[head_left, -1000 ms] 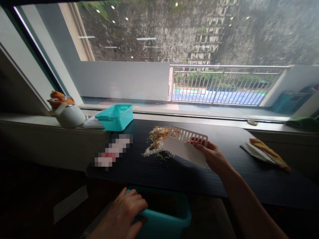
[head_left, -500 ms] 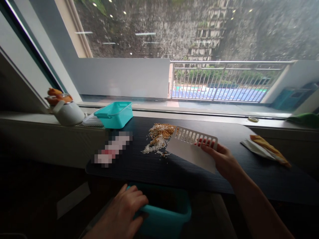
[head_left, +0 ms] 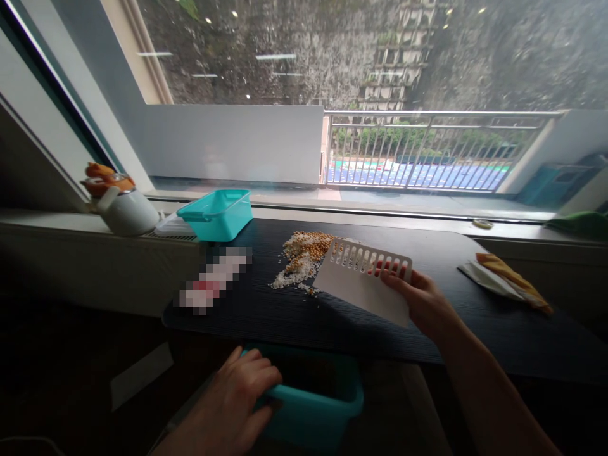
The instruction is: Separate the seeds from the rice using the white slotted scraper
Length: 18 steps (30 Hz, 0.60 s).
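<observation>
**Black table [head_left: 237, 332] by a big window [head_left: 285, 57]**

From far away, I can see fine lines like wood on the table top. The right hand [head_left: 425, 301] pinches one end of a flat white scraper [head_left: 363, 291]. The thumb is on the near side, and red fingers show through the slots, so that grip is snug. The scraper is thin, with a row of long holes that have round ends. Its left corner is right at the pile, but I can't tell if it touches the table.

The pile is in the middle of the table: tiny white grains [head_left: 297, 273] mixed with round yellow kernels [head_left: 323, 242]. The scraper hides some of it from me.

The left hand [head_left: 247, 386] is curled over the edge of a teal bin [head_left: 311, 421], below the near side of the table. It is too dark for me to tell what is inside.

A smooth teal box [head_left: 231, 221] stands at the back left, near a round white pot [head_left: 133, 212]. A blurry patch [head_left: 213, 282] lies left of the pile. A crumpled yellow and white bundle [head_left: 508, 282] lies on the right.
</observation>
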{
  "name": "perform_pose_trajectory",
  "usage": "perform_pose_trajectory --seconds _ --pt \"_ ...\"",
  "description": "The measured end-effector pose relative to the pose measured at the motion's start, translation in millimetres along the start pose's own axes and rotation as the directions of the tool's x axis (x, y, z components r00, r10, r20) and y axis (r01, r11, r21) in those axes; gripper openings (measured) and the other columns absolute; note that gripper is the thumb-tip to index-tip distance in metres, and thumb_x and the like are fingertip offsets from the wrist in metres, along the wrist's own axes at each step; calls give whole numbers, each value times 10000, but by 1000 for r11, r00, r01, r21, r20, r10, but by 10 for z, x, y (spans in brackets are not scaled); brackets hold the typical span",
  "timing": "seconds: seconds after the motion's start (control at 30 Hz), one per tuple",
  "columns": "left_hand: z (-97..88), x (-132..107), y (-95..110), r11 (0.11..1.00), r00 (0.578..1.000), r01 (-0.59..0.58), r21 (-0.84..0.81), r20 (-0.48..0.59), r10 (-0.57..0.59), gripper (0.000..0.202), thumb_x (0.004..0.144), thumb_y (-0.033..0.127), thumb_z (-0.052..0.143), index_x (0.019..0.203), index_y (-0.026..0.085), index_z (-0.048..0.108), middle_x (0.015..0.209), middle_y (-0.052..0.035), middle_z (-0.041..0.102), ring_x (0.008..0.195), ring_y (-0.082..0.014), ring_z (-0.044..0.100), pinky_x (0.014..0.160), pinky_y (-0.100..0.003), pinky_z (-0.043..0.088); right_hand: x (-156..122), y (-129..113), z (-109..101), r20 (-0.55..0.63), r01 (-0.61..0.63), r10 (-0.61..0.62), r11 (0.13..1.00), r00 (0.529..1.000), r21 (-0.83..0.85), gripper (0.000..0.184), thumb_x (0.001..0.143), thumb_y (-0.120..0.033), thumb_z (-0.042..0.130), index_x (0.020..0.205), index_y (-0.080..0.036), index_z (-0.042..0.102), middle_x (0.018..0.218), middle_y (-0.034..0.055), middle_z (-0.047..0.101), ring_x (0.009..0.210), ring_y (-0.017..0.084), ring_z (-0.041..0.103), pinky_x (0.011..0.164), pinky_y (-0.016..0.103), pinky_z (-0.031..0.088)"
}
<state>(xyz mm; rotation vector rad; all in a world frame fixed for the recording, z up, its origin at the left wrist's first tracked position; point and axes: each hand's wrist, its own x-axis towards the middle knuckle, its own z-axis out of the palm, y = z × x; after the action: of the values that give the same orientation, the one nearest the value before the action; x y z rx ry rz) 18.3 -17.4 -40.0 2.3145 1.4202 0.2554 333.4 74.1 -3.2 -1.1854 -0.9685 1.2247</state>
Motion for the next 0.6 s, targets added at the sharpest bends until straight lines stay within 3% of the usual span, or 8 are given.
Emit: perform_pose_trajectory --seconds 0.3,0.6 --pt "-100 51 114 999 995 39 12 96 -40 170 740 67 563 820 204 626 861 15 647 932 -185 577 996 -398 281 -17 9 11 54 -10 10 1000 998 -11 335 628 -398 839 891 -202 769 841 54 768 719 210 697 613 290 537" --pt "-54 42 61 998 994 59 6 95 -59 236 748 71 562 908 223 645 920 12 658 1000 -203 568 1064 -446 203 -137 3 -6 115 20 -11 997 993 -78 332 654 -438 816 891 -209 778 910 71 772 837 258 712 747 344 551"
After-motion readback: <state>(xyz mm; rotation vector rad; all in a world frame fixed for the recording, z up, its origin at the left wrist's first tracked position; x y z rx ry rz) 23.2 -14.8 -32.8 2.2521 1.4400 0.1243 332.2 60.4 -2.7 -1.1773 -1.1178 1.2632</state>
